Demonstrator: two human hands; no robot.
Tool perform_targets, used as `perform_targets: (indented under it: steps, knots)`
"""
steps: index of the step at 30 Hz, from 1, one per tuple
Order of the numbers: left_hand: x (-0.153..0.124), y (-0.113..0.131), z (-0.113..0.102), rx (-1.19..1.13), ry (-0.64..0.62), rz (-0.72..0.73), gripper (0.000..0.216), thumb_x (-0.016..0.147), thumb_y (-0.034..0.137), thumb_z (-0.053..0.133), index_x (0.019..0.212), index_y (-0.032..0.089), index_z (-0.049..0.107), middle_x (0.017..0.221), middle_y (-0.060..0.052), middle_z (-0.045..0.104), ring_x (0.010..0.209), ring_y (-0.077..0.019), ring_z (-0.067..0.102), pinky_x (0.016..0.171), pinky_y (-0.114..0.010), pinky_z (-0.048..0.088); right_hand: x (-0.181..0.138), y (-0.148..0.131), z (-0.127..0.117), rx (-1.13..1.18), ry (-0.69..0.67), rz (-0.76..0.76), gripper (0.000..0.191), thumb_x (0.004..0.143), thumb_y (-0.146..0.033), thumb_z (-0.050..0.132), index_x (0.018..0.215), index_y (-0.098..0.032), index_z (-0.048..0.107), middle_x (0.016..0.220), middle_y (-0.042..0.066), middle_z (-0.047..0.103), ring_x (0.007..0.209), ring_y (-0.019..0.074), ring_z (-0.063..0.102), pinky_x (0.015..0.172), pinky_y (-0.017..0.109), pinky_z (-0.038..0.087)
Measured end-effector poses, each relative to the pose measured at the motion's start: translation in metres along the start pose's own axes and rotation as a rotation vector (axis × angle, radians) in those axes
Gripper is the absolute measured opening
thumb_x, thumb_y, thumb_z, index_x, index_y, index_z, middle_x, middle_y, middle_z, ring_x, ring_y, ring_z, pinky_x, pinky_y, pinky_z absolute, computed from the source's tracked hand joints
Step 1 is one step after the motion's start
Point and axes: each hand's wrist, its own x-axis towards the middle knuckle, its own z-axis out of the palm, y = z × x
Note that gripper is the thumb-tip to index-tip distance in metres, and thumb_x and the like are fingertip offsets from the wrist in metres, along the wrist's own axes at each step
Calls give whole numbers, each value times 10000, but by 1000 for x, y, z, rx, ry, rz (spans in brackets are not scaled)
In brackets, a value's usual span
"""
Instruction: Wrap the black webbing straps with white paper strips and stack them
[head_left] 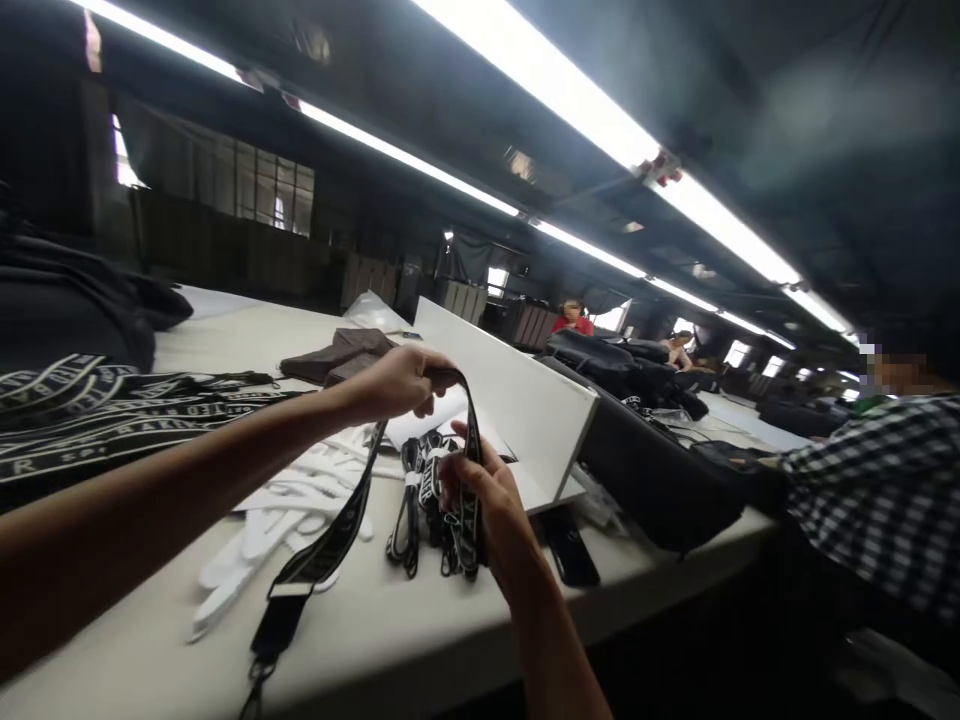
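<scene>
My left hand (405,383) is closed around a black webbing strap (352,520) with pale lettering, lifted above the table. One end hangs toward me and carries a metal clip near the table's front edge. From the left fist the strap loops over and drops into my right hand (487,490), whose fingers curl around it. Just behind the right hand lie several folded strap bundles (410,500) with white bands. White flat strips or hangers (262,535) are heaped under my left forearm; their exact kind is unclear.
Long lettered straps (112,430) are piled at the left, beside black bags (67,300). Dark brown fabric pieces (337,355) lie behind my left hand. A white upright panel (510,390), a phone (571,548) and a large black bag (660,470) stand right. A person in a checked shirt (877,500) is close by.
</scene>
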Motion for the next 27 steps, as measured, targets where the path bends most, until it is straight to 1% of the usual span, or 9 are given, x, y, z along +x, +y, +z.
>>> perform_targets:
  steps: [5, 9, 14, 18, 20, 22, 24, 25, 27]
  knots:
    - [-14, -20, 16, -542, 191, -156, 178, 855, 206, 627, 997, 116, 686, 777, -71, 683, 649, -150, 662, 634, -268, 576, -13, 30, -16, 140, 36, 39, 442, 734, -355, 779, 1124, -177, 667, 741, -10, 584, 623, 95, 500, 617, 220, 444]
    - [-25, -17, 17, -739, 207, -269, 223, 851, 209, 651, 1062, 136, 652, 751, -76, 692, 610, -161, 653, 542, -254, 553, -20, 50, -11, 46, 61, 114, 436, 653, -271, 837, 1052, -178, 687, 961, 37, 679, 816, 141, 605, 750, 241, 501]
    - [-28, -20, 12, -600, 235, -174, 197, 838, 257, 673, 997, 141, 689, 697, -35, 650, 536, -118, 592, 512, -231, 545, -29, 63, 11, -145, 167, 34, 824, 631, -202, 826, 1357, -258, 440, 1097, 33, 639, 961, 182, 614, 839, 291, 520]
    - [-33, -34, -17, -154, 283, 25, 129, 802, 230, 686, 894, 159, 742, 701, -37, 643, 557, -114, 584, 469, -165, 490, -40, 63, 6, -438, 380, -127, 588, 716, -213, 737, 1248, -232, 487, 1035, 36, 628, 858, 175, 612, 805, 313, 515]
    - [-44, -37, -39, 29, 95, -3, 83, 769, 232, 714, 777, 162, 758, 633, -37, 633, 490, -102, 544, 428, -153, 439, -47, 57, -12, -495, 391, -145, 506, 722, -229, 724, 1194, -210, 543, 980, 43, 646, 822, 186, 609, 774, 320, 513]
    - [-61, -33, -58, 45, -288, -136, 144, 797, 292, 688, 764, 175, 765, 630, -64, 665, 514, -143, 590, 499, -203, 492, -54, 48, -35, -447, 304, -96, 435, 741, -274, 705, 1158, -201, 608, 949, 52, 670, 807, 199, 615, 743, 321, 511]
    - [-79, -21, -65, -98, -683, -259, 236, 844, 374, 623, 851, 193, 775, 693, -98, 710, 618, -222, 665, 625, -300, 552, -59, 43, -52, -321, 146, 11, 359, 755, -331, 684, 1078, -174, 684, 919, 73, 699, 813, 217, 631, 726, 318, 507]
    - [-86, -14, -64, -191, -808, -287, 274, 861, 404, 593, 902, 203, 774, 732, -107, 724, 678, -253, 687, 678, -338, 561, -61, 44, -56, -248, 68, 88, 328, 762, -355, 674, 1016, -151, 715, 891, 90, 711, 794, 221, 639, 708, 315, 505]
    - [-94, 2, -52, -347, -853, -268, 312, 866, 433, 581, 940, 199, 773, 777, -119, 735, 761, -288, 703, 712, -359, 563, -64, 53, -50, -83, -47, 259, 324, 780, -398, 668, 922, -115, 735, 807, 117, 719, 701, 210, 644, 639, 301, 494]
